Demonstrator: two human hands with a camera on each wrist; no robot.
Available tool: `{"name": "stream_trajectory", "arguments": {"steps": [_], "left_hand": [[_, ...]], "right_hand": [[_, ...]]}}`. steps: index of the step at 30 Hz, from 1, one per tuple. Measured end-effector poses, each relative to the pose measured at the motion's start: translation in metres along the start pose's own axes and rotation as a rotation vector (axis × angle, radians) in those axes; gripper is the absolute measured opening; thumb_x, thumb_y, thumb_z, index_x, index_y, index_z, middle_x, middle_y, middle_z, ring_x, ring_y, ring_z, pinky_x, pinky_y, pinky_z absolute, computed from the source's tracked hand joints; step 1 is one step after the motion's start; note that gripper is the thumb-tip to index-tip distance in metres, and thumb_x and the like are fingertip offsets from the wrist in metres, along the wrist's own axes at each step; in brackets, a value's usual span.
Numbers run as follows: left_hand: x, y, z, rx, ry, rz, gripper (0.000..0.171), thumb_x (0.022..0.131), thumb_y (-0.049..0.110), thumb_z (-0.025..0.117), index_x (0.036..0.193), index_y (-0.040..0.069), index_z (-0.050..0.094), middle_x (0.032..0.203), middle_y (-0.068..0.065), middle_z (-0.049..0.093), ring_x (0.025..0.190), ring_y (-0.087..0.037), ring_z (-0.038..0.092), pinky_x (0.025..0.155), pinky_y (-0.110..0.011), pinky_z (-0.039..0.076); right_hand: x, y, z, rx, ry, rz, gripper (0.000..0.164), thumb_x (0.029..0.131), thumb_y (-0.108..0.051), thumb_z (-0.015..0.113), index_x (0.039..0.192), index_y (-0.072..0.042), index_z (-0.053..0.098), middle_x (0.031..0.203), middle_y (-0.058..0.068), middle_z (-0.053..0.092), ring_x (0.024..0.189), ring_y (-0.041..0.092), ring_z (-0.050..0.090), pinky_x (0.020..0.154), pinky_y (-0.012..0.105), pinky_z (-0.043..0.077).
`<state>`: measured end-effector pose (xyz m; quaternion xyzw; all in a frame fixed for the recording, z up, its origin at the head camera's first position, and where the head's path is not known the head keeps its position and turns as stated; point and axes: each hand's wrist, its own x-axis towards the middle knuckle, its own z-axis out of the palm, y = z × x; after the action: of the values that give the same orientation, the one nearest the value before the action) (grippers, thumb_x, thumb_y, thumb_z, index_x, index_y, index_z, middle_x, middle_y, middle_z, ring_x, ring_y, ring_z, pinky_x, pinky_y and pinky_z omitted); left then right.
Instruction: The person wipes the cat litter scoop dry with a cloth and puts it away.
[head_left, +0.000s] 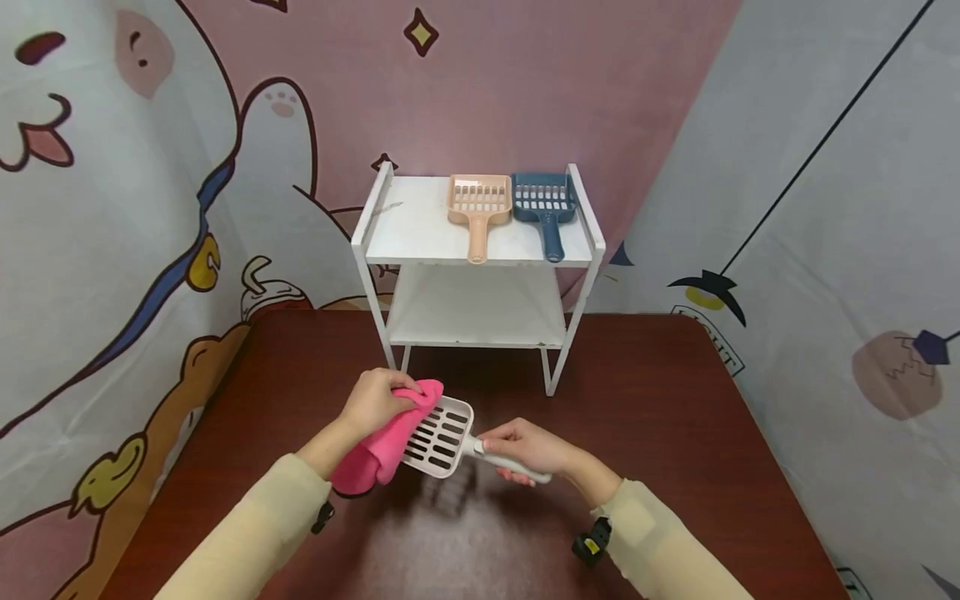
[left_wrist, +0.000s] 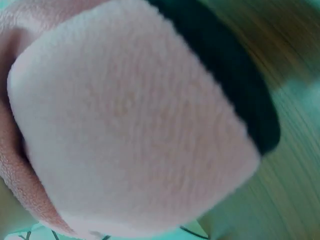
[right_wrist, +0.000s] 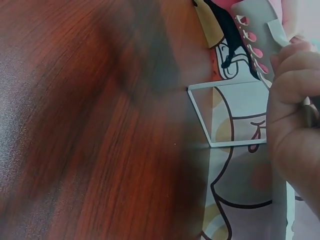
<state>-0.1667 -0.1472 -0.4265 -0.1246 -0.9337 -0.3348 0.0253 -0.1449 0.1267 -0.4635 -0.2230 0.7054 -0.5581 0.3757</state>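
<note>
My right hand (head_left: pixel 528 447) grips the handle of a white litter scoop (head_left: pixel 467 415), whose slotted head points left above the table. My left hand (head_left: pixel 373 402) pinches a bright pink cloth (head_left: pixel 384 452) over the far left part of that head. Part of the cloth hangs down on the left and covers some of the slots. In the left wrist view, the fluffy cloth (left_wrist: pixel 130 115) with its dark edge fills most of the picture and hides the fingers. The right wrist view has my curled right hand (right_wrist: pixel 297 107) at the edge, beside the scoop's head (right_wrist: pixel 254 17).
Beyond my hands stands a white two-tier rack (head_left: pixel 408 237). On its top shelf lie a beige litter scoop (head_left: pixel 477 233) and a dark blue one (head_left: pixel 551 237), side by side. A dark red-brown table (head_left: pixel 660 400) lies below, with printed cloth walls (head_left: pixel 570 83) around it.
</note>
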Motion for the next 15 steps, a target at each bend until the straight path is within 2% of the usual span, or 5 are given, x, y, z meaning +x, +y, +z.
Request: {"name": "stream_trajectory", "arguments": {"steps": [5, 8, 11, 15], "left_hand": [[-0.003, -0.018, -0.020, 0.079, 0.117, -0.072, 0.015, 0.072, 0.008, 0.076, 0.087, 0.008, 0.074, 0.088, -0.010, 0.073, 0.073, -0.017, 0.062, 0.060, -0.025, 0.045], [-0.007, -0.024, -0.032, 0.064, 0.151, -0.094, 0.014, 0.073, 0.007, 0.076, 0.086, 0.006, 0.073, 0.084, -0.010, 0.073, 0.065, -0.014, 0.052, 0.054, -0.020, 0.038], [-0.010, -0.015, -0.034, 0.020, 0.138, -0.039, 0.014, 0.073, 0.007, 0.076, 0.086, 0.008, 0.074, 0.083, -0.008, 0.072, 0.066, -0.012, 0.051, 0.055, -0.018, 0.039], [-0.013, 0.003, -0.018, 0.000, 0.098, 0.089, 0.014, 0.071, 0.007, 0.077, 0.083, 0.011, 0.074, 0.082, -0.004, 0.073, 0.069, -0.010, 0.059, 0.058, -0.018, 0.045]], "right_hand": [[-0.005, 0.007, -0.009, 0.036, 0.023, 0.000, 0.045, 0.097, -0.031, 0.045, 0.121, 0.006, 0.054, 0.057, -0.002, 0.052, 0.039, 0.002, 0.044, 0.036, 0.019, 0.035], [-0.008, 0.010, -0.018, 0.045, 0.086, -0.001, 0.045, 0.098, -0.029, 0.043, 0.125, 0.006, 0.051, 0.057, -0.002, 0.052, 0.039, 0.002, 0.044, 0.036, 0.019, 0.035], [-0.006, 0.010, -0.022, 0.030, 0.144, -0.005, 0.045, 0.097, -0.030, 0.043, 0.118, 0.008, 0.054, 0.057, -0.002, 0.052, 0.039, 0.002, 0.044, 0.036, 0.019, 0.035], [0.001, 0.009, -0.019, 0.033, 0.159, 0.009, 0.045, 0.097, -0.032, 0.043, 0.108, 0.010, 0.056, 0.056, -0.002, 0.053, 0.039, 0.003, 0.044, 0.036, 0.020, 0.036]]}}
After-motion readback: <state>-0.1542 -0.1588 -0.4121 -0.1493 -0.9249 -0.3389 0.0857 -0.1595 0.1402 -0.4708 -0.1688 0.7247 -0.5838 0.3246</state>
